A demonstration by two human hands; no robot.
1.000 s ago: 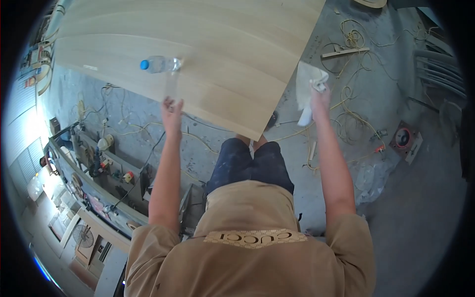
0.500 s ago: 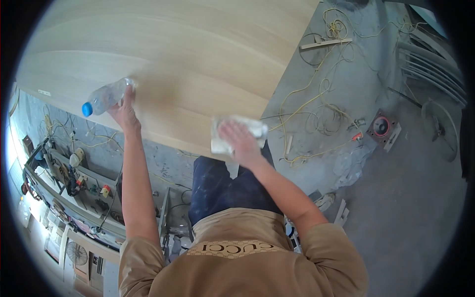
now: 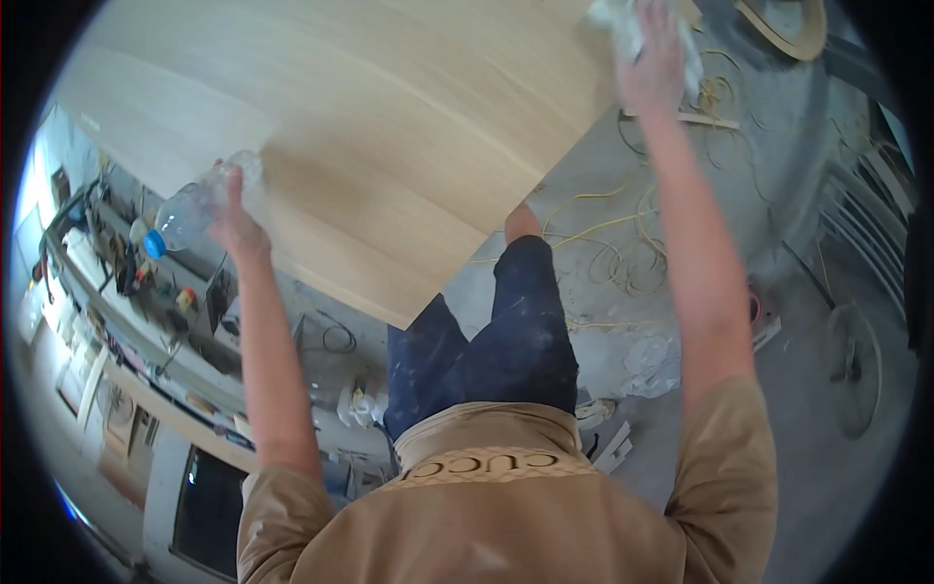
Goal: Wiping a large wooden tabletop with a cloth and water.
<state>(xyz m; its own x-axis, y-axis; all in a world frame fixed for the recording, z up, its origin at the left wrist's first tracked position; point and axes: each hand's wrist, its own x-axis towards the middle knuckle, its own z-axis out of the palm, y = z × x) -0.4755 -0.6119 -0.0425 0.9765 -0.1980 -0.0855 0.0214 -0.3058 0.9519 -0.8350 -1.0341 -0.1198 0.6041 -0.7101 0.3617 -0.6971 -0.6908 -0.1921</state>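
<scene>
The left hand (image 3: 236, 222) grips a see-through bottle (image 3: 180, 216) near 10 o'clock. The right hand (image 3: 654, 76) grips a white cloth (image 3: 623, 27) near 1 o'clock, by the edge of a big wooden board (image 3: 370, 175). It is too blurry to tell if the cloth touches the wood.

The bottle could slip, because its plastic looks smooth, and its blue cap (image 3: 154, 243) hangs out past the board's edge. The cloth could snag if it drags over the edge. Yellow cords (image 3: 601, 195) on the floor (image 3: 808, 370) at 2 o'clock could trip the person. The board's near corner sits right by the dark shorts (image 3: 525, 360), so one step forward could mean a bump.

The bottle's long way runs from 8 to 2 o'clock, cap toward 8. The board's near corner points to 6 o'clock; its far end is out of view, so I can't tell its long way.
</scene>
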